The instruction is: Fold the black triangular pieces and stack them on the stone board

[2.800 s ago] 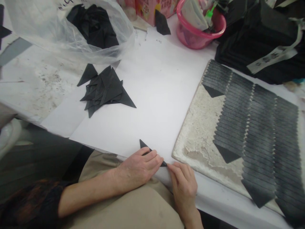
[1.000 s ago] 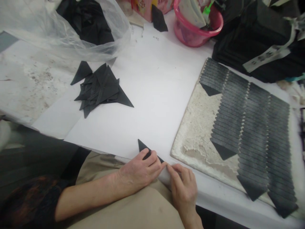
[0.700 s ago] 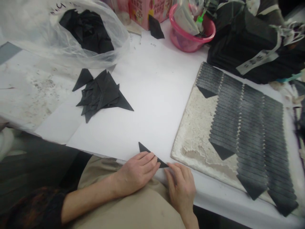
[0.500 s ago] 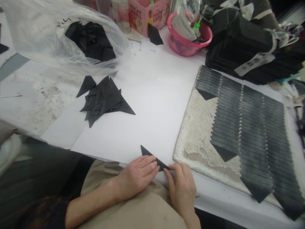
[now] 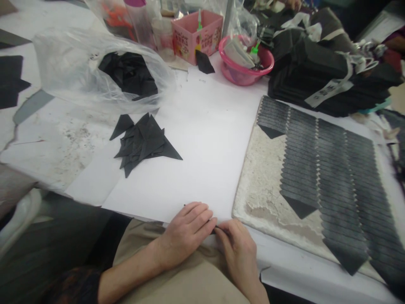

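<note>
Left hand (image 5: 188, 230): palm down over the black piece, fingers together and slightly bent; from where I stand, cannot tell whether it grips underneath.
Right hand (image 5: 238, 249): closed, thumb and forefinger pinching the near-right end of that piece.
Black piece (image 5: 216, 229): at the table's front edge, mostly hidden under the left hand; a dark sliver shows between the two hands.
Worktop: white paper (image 5: 205, 139) beneath, the near edge just above the person's lap.
Loose pile (image 5: 144, 141): black pointed pieces, overlapping at varied angles, beyond the left hand; one lies at its upper left corner.
Board (image 5: 257, 169): pale, worn surface, to the right of the hands; carries four overlapping rows (image 5: 333, 177) of black pieces, the leftmost row shortest.
Bag (image 5: 68, 71): clear plastic, mouth open, black pieces (image 5: 129, 76) inside.
Back of table: pink box (image 5: 198, 40), pink basin (image 5: 245, 76) with small items, tied black stack (image 5: 306, 71).
</note>
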Motion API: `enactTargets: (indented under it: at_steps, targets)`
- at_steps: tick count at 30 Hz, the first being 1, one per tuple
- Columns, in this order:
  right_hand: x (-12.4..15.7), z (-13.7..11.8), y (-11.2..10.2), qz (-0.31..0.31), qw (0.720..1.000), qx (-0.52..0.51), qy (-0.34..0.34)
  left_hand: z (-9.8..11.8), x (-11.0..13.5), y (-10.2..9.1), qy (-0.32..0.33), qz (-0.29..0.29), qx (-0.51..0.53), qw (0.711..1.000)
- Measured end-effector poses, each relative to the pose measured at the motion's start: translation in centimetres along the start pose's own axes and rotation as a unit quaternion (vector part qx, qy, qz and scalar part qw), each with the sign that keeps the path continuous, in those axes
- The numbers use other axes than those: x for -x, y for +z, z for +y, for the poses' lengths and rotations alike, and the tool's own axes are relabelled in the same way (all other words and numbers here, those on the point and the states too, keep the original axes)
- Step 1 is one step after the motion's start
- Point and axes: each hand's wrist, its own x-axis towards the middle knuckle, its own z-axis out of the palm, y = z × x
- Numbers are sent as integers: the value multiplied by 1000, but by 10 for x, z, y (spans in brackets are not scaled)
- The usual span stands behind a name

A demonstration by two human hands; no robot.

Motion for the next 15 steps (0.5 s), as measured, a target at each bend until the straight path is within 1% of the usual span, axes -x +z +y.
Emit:
enactTargets:
  at_steps: [2,5,7,10,15]
  targets:
    - [0,-1,-1,11,999,-22,-25,-3,-6,1,-22,-23,9,999]
    - [-1,-2,-3,24,997,-31,-61,-6,-14,1,-38,-95,53,993]
    - [-4,-3,-6,15,997,-34,-72,-8,-19,-3,-35,-133,75,988]
    - [-8,-5,-14,-13,997,-32,-69,-12,-24,-15,-40,-174,118,977]
    - [-11,-2,-31,-36,997,-51,-36,-30,-17,-35,-120,-203,148,960]
